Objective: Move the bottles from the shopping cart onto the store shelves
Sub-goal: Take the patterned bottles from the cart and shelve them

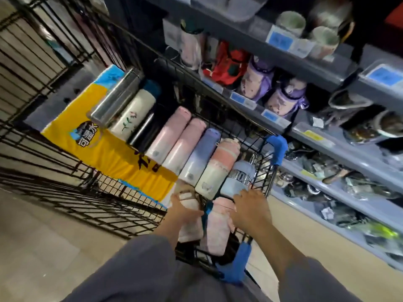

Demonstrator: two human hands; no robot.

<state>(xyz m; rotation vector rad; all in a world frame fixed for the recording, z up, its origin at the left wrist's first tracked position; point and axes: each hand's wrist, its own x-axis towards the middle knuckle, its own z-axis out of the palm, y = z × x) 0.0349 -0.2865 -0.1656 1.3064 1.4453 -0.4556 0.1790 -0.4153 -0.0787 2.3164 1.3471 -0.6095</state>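
Observation:
A black wire shopping cart (122, 216) holds a row of bottles lying side by side: steel (115, 97), white with a flower (133, 112), black (148, 129), two pink (168, 131), lilac (200, 158), and pink-and-cream (218, 166). My left hand (185, 211) grips a pale pink bottle (189, 227) at the cart's near end. My right hand (250, 210) rests over another pink bottle (218, 227), fingers touching a light blue bottle (237, 179). Grey store shelves (327, 68) stand to the right, carrying purple bottles (257, 81).
A yellow and blue package (104, 149) lies in the cart beside the bottles. Blue corner guards (278, 147) cap the cart's edge near the shelves. Lower shelves (349, 192) hold packaged goods; the upper shelf holds mugs (292, 22). Tiled floor (43, 247) lies to the left.

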